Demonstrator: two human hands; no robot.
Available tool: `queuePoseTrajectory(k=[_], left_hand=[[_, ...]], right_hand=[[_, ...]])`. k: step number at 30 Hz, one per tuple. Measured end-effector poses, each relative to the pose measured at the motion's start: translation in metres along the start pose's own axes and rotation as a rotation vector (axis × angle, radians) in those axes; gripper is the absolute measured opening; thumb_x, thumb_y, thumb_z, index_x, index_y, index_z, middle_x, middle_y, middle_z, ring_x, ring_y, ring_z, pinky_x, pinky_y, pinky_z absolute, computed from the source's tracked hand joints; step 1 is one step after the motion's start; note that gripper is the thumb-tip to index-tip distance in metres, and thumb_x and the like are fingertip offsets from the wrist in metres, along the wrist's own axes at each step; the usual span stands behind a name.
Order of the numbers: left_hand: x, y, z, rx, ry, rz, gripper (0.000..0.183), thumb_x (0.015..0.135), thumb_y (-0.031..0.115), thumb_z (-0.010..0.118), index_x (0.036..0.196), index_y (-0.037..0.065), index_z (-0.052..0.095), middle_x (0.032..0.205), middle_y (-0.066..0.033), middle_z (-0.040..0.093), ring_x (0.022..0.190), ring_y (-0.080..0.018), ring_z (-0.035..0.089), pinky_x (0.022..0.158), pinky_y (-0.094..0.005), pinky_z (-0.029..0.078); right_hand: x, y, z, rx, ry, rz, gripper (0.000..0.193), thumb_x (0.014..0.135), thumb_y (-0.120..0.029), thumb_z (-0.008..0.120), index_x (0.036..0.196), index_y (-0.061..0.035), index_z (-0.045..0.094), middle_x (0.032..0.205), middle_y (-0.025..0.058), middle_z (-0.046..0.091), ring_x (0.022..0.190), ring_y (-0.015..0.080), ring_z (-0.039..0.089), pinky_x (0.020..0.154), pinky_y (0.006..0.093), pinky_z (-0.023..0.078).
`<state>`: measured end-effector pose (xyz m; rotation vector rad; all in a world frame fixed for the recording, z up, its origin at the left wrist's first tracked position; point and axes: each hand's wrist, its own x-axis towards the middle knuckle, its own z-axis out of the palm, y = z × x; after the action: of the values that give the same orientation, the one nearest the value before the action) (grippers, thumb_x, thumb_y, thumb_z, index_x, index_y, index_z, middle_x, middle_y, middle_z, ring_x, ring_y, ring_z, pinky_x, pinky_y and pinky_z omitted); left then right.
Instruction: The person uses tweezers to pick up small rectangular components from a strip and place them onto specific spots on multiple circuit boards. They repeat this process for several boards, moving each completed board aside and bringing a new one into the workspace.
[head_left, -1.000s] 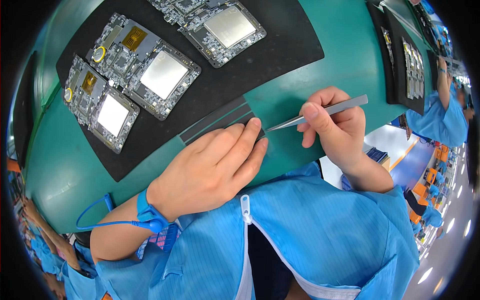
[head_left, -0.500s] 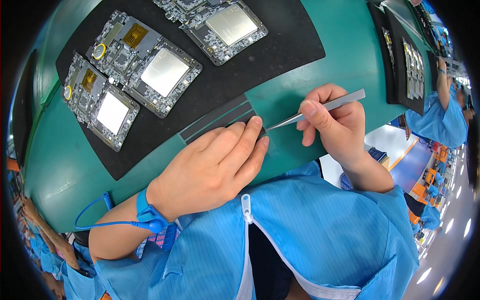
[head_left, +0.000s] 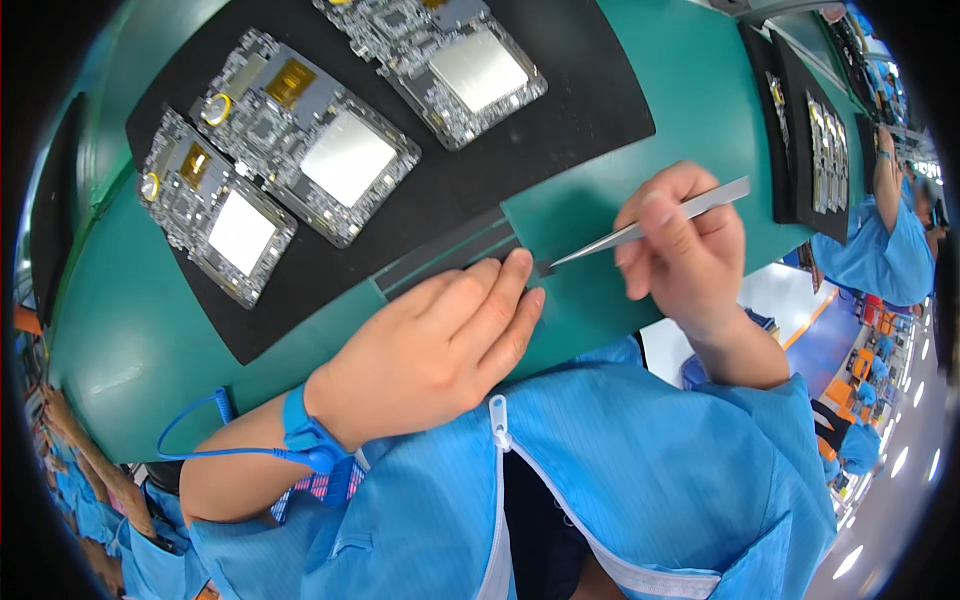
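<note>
My left hand lies with its fingers stretched out on a clear sheet bearing dark strips, pressing it to the green table. Steel tweezers are pinched between the thumb and fingers of my right hand. Their points reach a small dark piece just past my left fingertips. Whether the tips grip that piece is too small to tell. Part of the sheet is hidden under my left hand.
Three circuit boards with silvery shield plates lie on a black mat beyond the sheet. More boards rest on dark mats at the right. A blue coiled cord runs from my left wrist strap to the table edge.
The tweezer tips have drawn slightly right, away from my left fingertips, and a small dark piece now shows at them. My left hand stays on the sheet. The whole view has shifted a little.
</note>
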<state>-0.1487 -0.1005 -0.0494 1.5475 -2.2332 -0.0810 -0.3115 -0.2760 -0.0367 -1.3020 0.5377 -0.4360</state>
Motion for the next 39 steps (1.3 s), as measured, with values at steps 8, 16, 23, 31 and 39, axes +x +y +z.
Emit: queuePoseTrajectory(k=[8,16,23,31,39], left_hand=[[0.049,-0.032,-0.027,0.369,0.215,-0.332,0.035,0.066,0.009,0.07,0.098,-0.002,0.062,0.105,-0.0181,0.06,0.088,-0.0247,0.059,0.069,-0.0315,0.051],[0.034,-0.049,-0.018,0.54,0.16,-0.253,0.033,0.068,0.007,0.062,0.099,-0.006,0.064,0.102,-0.0189,0.062,0.092,-0.0283,0.059,0.072,-0.031,0.053],[0.033,-0.049,-0.018,0.512,0.131,-0.26,0.029,0.075,0.011,0.065,0.099,-0.004,0.065,0.101,-0.0183,0.062,0.091,-0.0283,0.061,0.071,-0.0309,0.053],[0.034,-0.052,-0.018,0.484,0.153,-0.268,0.028,0.074,0.008,0.063,0.099,-0.004,0.065,0.101,-0.0185,0.063,0.089,-0.0281,0.062,0.069,-0.0302,0.053],[0.033,-0.052,-0.019,0.444,0.145,-0.306,0.036,0.068,0.009,0.06,0.101,-0.004,0.064,0.102,-0.0178,0.06,0.09,-0.0278,0.06,0.074,-0.0304,0.052]], right_hand=[[0.121,-0.042,0.016,0.125,-0.086,-0.074,0.021,0.089,-0.023,0.059,0.081,-0.0052,0.054,0.065,0.0065,0.06,0.045,0.0075,0.051,0.043,0.0204,0.041],[0.15,-0.019,0.034,0.003,-0.146,0.015,0.023,0.089,-0.023,0.06,0.088,-0.0027,0.05,0.062,0.0081,0.059,0.043,0.0095,0.054,0.039,0.0195,0.039],[0.141,-0.017,0.041,-0.087,-0.118,-0.004,0.025,0.09,-0.024,0.059,0.09,-0.0007,0.05,0.063,0.0087,0.061,0.046,0.0109,0.058,0.041,0.0196,0.043],[0.143,-0.015,0.04,-0.099,-0.122,-0.018,0.025,0.091,-0.024,0.059,0.089,-0.0003,0.05,0.064,0.0087,0.061,0.047,0.0111,0.059,0.042,0.0196,0.045],[0.143,-0.015,0.04,-0.092,-0.127,-0.031,0.025,0.091,-0.024,0.059,0.089,-0.0005,0.05,0.064,0.0087,0.061,0.048,0.011,0.059,0.043,0.0195,0.046]])
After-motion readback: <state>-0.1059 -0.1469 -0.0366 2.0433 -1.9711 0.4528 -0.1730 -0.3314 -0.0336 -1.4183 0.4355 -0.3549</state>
